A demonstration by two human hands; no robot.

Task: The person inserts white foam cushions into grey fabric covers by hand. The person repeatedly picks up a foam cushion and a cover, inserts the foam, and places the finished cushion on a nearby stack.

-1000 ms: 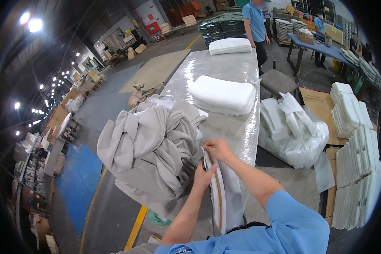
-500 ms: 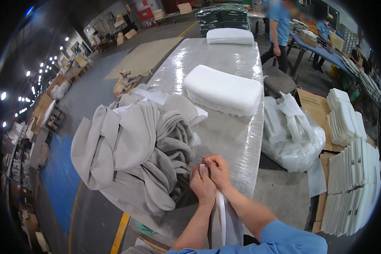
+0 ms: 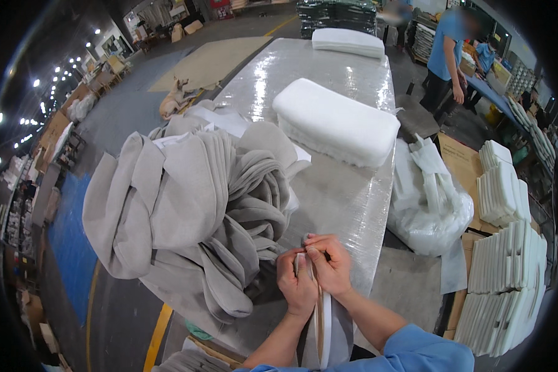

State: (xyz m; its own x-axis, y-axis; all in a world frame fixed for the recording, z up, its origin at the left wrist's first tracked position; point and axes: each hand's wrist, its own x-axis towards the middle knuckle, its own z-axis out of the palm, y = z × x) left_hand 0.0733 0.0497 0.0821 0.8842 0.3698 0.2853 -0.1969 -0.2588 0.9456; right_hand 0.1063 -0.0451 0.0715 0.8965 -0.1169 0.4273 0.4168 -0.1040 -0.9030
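Close together at the table's near end, my left hand point(image 3: 296, 286) and my right hand point(image 3: 331, 268) pinch the upper end of a grey fabric cover point(image 3: 338, 338). The cover hangs down toward my body between my forearms, with a white strip and a tan edge running along its opening. My fingertips hide the exact spot they grip. Just left of my hands, a large heap of grey fabric covers point(image 3: 186, 198) lies folded and tangled on the plastic-wrapped table point(image 3: 335, 204).
White padding stacks point(image 3: 335, 124) lie farther up the table. To the right are a clear bag of white pieces point(image 3: 431, 204), cardboard point(image 3: 459, 164) and stacked white pads point(image 3: 502, 260). A dog point(image 3: 175, 99) lies left of the table. A person in blue point(image 3: 446, 56) stands at back right.
My view has shifted a little. Both hands still grip the cover's end, with the right fingers slightly repositioned. The person at the back has moved right and leans over.
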